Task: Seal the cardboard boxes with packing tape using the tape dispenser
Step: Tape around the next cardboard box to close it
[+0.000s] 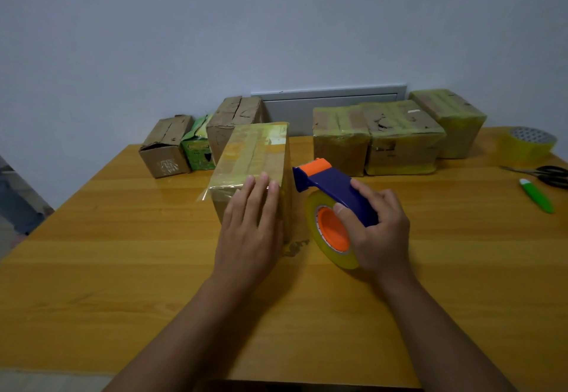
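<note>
On table (pixel 123 268), left hand (pixel 250 231) flat, hiding taped box (pixel 258 157) front, right hand (pixel 379 231) gripping tape dispenser (pixel 332 188).

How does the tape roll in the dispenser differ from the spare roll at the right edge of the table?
The dispenser roll stands on edge, mounted on an orange hub and gripped by the right hand; the spare roll lies flat on the table, untouched. The dispenser roll sits near the front box; the spare roll sits by the scissors. Both are yellowish clear tape.
</note>
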